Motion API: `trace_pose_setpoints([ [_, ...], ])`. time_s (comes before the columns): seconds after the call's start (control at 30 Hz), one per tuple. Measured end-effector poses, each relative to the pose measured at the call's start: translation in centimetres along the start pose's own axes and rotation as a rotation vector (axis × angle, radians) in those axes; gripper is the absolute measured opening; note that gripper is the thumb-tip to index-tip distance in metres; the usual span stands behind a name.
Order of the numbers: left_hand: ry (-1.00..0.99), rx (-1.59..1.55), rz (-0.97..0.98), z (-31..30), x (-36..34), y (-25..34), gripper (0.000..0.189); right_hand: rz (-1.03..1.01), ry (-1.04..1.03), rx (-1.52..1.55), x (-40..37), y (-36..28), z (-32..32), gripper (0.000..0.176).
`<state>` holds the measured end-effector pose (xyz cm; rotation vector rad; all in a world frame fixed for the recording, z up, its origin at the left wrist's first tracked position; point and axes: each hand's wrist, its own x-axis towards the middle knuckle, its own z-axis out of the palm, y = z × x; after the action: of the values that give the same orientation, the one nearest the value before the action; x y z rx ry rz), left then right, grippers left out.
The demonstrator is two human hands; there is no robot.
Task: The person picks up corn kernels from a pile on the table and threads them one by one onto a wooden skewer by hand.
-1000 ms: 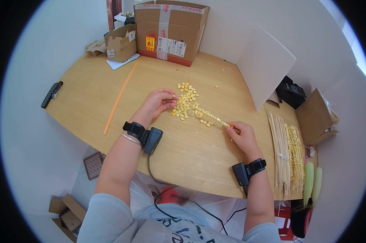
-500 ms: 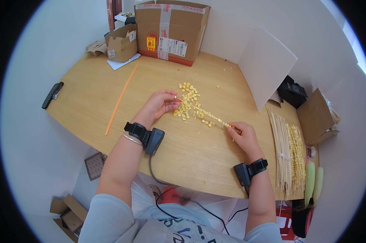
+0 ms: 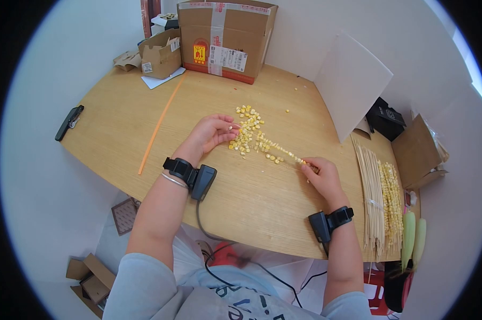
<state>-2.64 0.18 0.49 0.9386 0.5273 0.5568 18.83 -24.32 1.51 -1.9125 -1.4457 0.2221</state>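
Note:
My right hand [image 3: 322, 175] is closed around one end of a thin wooden skewer [image 3: 281, 148] threaded with yellow corn kernels. The skewer slants up and left across the table toward my left hand [image 3: 211, 133]. A single corn kernel [image 3: 230, 128] shows between my left thumb and fingertips, close to the bare tip of the skewer; whether the tip touches it is too small to tell. A pile of loose corn kernels [image 3: 246, 140] lies on the wooden table [image 3: 241, 197], right beside my left fingers and partly under the skewer.
Bare skewers [image 3: 369, 197] and kernel-filled skewers [image 3: 391, 205] lie at the right edge, near corn in green husks [image 3: 408, 240]. A white board [image 3: 353, 88] stands behind them. Cardboard boxes [image 3: 225, 40] stand at the back. An orange strip [image 3: 161, 125] and a stapler [image 3: 69, 124] lie left.
Both hands keep their holds and have barely moved; my right hand sits slightly higher in view. The camera view has shifted a little.

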Motion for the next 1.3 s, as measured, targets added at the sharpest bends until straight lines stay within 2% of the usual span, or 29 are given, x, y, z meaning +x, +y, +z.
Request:
trace_pose_setpoints([
  [1.3, -0.039, 0.038, 0.014, -0.26, 0.16, -0.32, 0.023, -0.005, -0.004, -0.027, 0.01, -0.20, -0.21, 0.022],
])
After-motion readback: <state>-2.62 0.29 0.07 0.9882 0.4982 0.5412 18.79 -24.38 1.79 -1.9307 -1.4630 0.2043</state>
